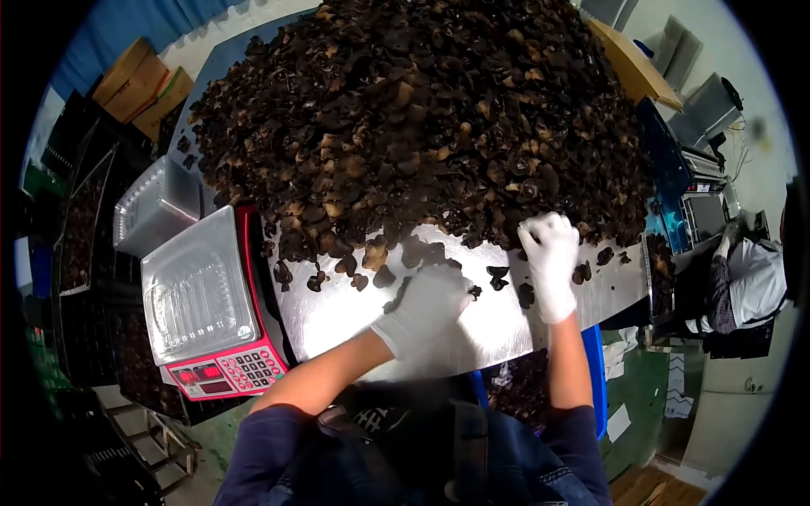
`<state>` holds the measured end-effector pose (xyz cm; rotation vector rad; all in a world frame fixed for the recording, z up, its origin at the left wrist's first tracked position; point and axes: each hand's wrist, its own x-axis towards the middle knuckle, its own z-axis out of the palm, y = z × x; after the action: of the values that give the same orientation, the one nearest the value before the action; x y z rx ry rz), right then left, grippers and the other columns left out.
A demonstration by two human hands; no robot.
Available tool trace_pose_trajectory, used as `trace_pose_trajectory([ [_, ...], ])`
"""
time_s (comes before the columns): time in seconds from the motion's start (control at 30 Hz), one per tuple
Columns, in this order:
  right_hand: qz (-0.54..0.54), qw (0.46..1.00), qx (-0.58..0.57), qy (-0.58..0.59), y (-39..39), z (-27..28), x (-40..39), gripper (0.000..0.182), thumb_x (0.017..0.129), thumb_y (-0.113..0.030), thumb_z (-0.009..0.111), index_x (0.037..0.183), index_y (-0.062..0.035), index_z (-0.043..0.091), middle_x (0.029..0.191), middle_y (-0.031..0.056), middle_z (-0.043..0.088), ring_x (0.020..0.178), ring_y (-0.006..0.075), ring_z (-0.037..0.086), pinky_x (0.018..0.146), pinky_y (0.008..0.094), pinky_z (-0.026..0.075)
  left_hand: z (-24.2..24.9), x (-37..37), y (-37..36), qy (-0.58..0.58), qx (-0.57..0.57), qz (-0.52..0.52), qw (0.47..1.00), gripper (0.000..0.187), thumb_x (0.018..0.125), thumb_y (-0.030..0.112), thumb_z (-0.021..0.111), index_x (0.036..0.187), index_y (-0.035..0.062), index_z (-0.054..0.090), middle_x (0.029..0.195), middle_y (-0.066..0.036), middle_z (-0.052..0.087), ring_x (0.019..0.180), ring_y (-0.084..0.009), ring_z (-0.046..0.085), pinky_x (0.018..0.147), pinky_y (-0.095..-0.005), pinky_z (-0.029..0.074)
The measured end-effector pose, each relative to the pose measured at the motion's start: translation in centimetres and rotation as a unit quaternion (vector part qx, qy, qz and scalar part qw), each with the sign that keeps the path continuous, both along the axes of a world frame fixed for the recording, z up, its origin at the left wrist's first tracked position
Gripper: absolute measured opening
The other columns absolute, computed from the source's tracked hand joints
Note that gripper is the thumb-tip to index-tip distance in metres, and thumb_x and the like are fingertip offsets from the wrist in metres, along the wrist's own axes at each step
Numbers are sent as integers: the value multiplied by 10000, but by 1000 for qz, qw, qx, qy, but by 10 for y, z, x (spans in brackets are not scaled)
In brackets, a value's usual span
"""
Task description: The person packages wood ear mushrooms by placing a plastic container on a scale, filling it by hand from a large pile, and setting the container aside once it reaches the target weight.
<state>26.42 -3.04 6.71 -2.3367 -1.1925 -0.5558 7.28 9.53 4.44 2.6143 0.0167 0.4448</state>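
Observation:
A big heap of dark brown wood ear mushrooms (pixel 422 126) covers most of the metal table (pixel 337 325). My left hand (pixel 429 310), in a white glove and blurred by motion, is over the bare metal in front of the heap. A small dark wood ear mushroom piece (pixel 475 293) shows at its thumb and fingertips. At the heap's front edge, my right hand (pixel 551 257), also white-gloved, has its fingers curled in; what they hold is hidden. Several loose pieces, one a dark flake (pixel 498 277), lie between the hands.
On the left, a red scale (pixel 224 371) carries a clear plastic tray (pixel 196 282), with stacked clear containers (pixel 156 207) behind it. Below the table's front edge stands a blue bin (pixel 596 371) containing dark pieces. Another person (pixel 747 282) is at the far right.

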Motion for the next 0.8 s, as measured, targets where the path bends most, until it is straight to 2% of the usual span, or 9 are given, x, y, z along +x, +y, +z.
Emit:
trace_pose_trajectory([
  [0.07, 46, 996, -76, -19, -53, 27, -19, 74, 747, -170, 752, 786, -110, 735, 833, 59, 643, 826, 256, 612, 744, 403, 458, 46, 14, 20, 189, 88, 53, 977, 159, 841, 217, 621, 928, 114, 704, 799, -62, 640, 772, -268, 631, 733, -380, 515],
  [0.17, -13, 965, -212, 152, -141, 56, -43, 77, 731, -157, 720, 795, -122, 745, 740, 118, 666, 693, 334, 630, 707, 434, 488, 6, 50, 52, -33, 88, 125, 988, 153, 864, 232, 646, 927, 103, 701, 846, -88, 640, 854, -276, 624, 772, -387, 496],
  [0.2, -58, 940, -333, 41, -173, 45, -38, 64, 749, -164, 692, 761, -117, 733, 689, 130, 640, 643, 334, 626, 652, 438, 490, 5, 67, 59, -75, 71, 147, 984, 150, 863, 227, 658, 924, 95, 695, 864, -93, 636, 877, -278, 617, 783, -388, 488],
  [0.27, -194, 919, -339, 57, -212, 26, -35, 72, 752, -174, 696, 745, -110, 728, 714, 170, 642, 680, 331, 645, 634, 433, 494, 22, 88, 59, -57, 108, 166, 979, 152, 841, 214, 688, 900, 75, 673, 905, -94, 633, 910, -282, 607, 795, -391, 481],
  [0.33, -249, 922, -273, 115, -203, 27, -44, 111, 736, -198, 737, 790, -101, 747, 769, 175, 668, 752, 330, 667, 669, 417, 510, 18, 113, 63, 55, 159, 188, 968, 176, 787, 193, 731, 883, 63, 662, 902, -100, 630, 897, -276, 607, 794, -391, 477],
  [0.47, -158, 974, -46, 155, -132, 3, -62, 282, 733, -216, 781, 973, -74, 733, 886, 152, 687, 832, 339, 666, 735, 392, 528, 14, 109, 71, -25, 127, 165, 978, 97, 755, 124, 701, 817, 79, 643, 867, -98, 612, 882, -278, 604, 782, -399, 480],
  [0.6, -136, 946, 7, 293, -71, -22, -77, 345, 762, -131, 753, 1093, -69, 679, 1039, 147, 671, 924, 320, 661, 794, 388, 523, 32, 65, 61, -134, 17, 154, 979, 84, 769, 74, 683, 784, 62, 601, 781, -91, 573, 807, -303, 582, 735, -410, 477],
  [0.67, -58, 961, 83, 257, -57, -43, -87, 243, 795, -63, 714, 1037, -83, 705, 923, 97, 667, 815, 271, 665, 736, 354, 527, 39, 30, 52, -79, -93, 137, 983, 93, 794, 43, 677, 781, 47, 584, 756, -92, 585, 714, -263, 588, 668, -371, 479],
  [0.8, 19, 884, 119, 452, -38, -22, -108, 172, 805, -80, 743, 976, -99, 740, 813, 37, 637, 619, 127, 563, 613, 263, 490, 37, -36, 34, 37, -194, 183, 963, 72, 828, 27, 678, 881, 19, 630, 751, -101, 641, 630, -152, 606, 605, -281, 488],
])
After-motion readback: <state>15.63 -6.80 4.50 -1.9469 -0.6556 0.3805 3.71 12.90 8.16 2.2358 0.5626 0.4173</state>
